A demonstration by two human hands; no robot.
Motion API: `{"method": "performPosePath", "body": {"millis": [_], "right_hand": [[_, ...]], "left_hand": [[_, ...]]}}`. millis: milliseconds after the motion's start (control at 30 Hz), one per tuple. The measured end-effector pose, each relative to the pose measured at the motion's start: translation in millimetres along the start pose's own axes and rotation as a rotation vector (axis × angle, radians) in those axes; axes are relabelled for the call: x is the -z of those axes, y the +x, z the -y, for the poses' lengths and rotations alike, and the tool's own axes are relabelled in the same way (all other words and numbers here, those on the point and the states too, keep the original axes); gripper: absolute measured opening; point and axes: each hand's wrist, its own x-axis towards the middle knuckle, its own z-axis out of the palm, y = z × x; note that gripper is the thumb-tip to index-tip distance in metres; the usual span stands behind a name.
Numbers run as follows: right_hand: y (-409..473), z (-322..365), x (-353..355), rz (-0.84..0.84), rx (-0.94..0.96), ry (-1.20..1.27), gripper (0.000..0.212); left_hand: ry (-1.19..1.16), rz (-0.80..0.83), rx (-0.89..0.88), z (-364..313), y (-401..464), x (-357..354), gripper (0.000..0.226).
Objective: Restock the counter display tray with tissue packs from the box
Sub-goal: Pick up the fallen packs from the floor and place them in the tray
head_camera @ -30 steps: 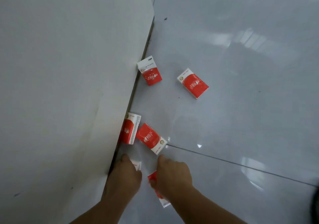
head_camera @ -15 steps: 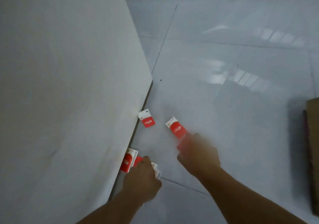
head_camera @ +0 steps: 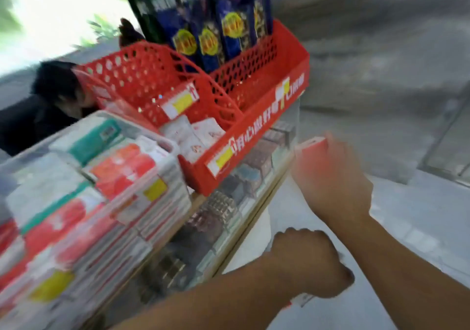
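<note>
While the whole view was smeared by motion, I could still make out my right hand raised just off the front right corner of the red display tray, its fingers wrapped around a red tissue pack whose pale top edge stuck out above my knuckles. My left hand sat lower and nearer to me, off the counter's front edge, curled into a fist; a sliver of white and red wrapper showed beneath it, so it was gripping something, most likely another pack, though I could not tell for certain. The tray stood at the right end of the counter, and in its front compartment lay several white packs with red print, close against the front wall. Behind them, in the perforated rear section, dark blue snack bags stood upright. To the left of the tray, along the counter's front edge, a clear bin held stacked red, white and teal packets with yellow price labels. Under the counter's glass front I saw rows of small boxes, too blurred to read. A person in dark clothing was at the far left corner behind the counter.
</note>
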Motion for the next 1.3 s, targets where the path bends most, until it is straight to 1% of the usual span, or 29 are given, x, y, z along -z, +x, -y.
{"method": "performPosePath", "body": {"millis": [67, 167, 233, 300, 367, 433, 533, 567, 633, 667, 733, 800, 867, 933, 967, 1033, 1100, 1167, 1233, 1300], "right_hand": [[28.4, 61.9, 35.9, -0.036, 0.088, 0.073, 0.078], [56.0, 145.4, 70.1, -0.075, 0.221, 0.141, 0.080], [66.3, 192.5, 82.0, -0.083, 0.288, 0.188, 0.076], [71.8, 232.2, 87.4, -0.072, 0.349, 0.247, 0.067], [72.1, 265.9, 83.7, -0.006, 0.416, 0.287, 0.062], [66.6, 293.5, 71.9, 0.122, 0.505, 0.294, 0.063], [48.2, 326.6, 47.3, 0.359, 0.640, 0.317, 0.066], [41.1, 335.4, 37.7, 0.443, 0.658, 0.322, 0.065], [26.5, 351.1, 17.9, 0.624, 0.669, 0.328, 0.064], [18.8, 358.2, 8.6, 0.710, 0.677, 0.325, 0.065], [4.9, 367.8, -12.1, 0.845, 0.726, 0.271, 0.068], [-8.9, 373.0, -31.9, 0.961, 0.789, 0.153, 0.070], [-21.5, 371.9, -49.0, 1.070, 0.815, 0.026, 0.071], [-30.6, 367.1, -62.9, 1.153, 0.836, -0.094, 0.070], [-33.5, 364.4, -68.5, 1.189, 0.854, -0.162, 0.070], [-37.5, 360.6, -74.6, 1.239, 0.880, -0.267, 0.070], [-38.4, 360.4, -76.5, 1.262, 0.885, -0.307, 0.070], [-39.1, 363.4, -75.9, 1.287, 0.894, -0.331, 0.070], [-39.6, 365.5, -74.4, 1.330, 0.883, -0.369, 0.069], [-38.3, 366.9, -71.6, 1.377, 0.860, -0.410, 0.066]], "left_hand": [[0.039, -0.149, -0.039, -6.4, -30.4, 64.7, 0.043], [0.092, -0.288, -0.104, 1.1, -74.1, 145.5, 0.038], [0.062, -0.356, -0.073, 13.7, -104.7, 188.8, 0.029], [-0.031, -0.425, 0.012, 32.4, -135.6, 220.4, 0.028], [-0.144, -0.517, 0.098, 56.7, -166.1, 239.9, 0.029], [-0.205, -0.610, 0.195, 86.3, -194.2, 245.5, 0.037], [-0.163, -0.765, 0.427, 132.4, -221.2, 228.3, 0.052], [-0.169, -0.766, 0.509, 145.6, -226.8, 216.7, 0.055], [-0.236, -0.663, 0.618, 162.9, -232.5, 190.2, 0.055], [-0.265, -0.615, 0.636, 168.1, -232.8, 177.0, 0.052], [-0.298, -0.571, 0.665, 176.3, -232.0, 154.5, 0.049], [-0.392, -0.582, 0.662, 181.6, -230.0, 139.2, 0.052], [-0.518, -0.630, 0.628, 183.3, -228.1, 130.0, 0.051], [-0.524, -0.680, 0.580, 186.9, -228.7, 123.1, 0.052], [-0.466, -0.669, 0.573, 189.1, -230.2, 120.4, 0.051], [-0.322, -0.609, 0.603, 192.2, -236.0, 116.1, 0.049], [-0.236, -0.540, 0.602, 193.2, -239.5, 112.5, 0.053], [-0.247, -0.526, 0.579, 192.5, -237.8, 111.9, 0.052], [-0.313, -0.525, 0.558, 189.2, -235.6, 114.2, 0.043], [-0.337, -0.520, 0.553, 186.8, -235.3, 114.7, 0.038]]}}
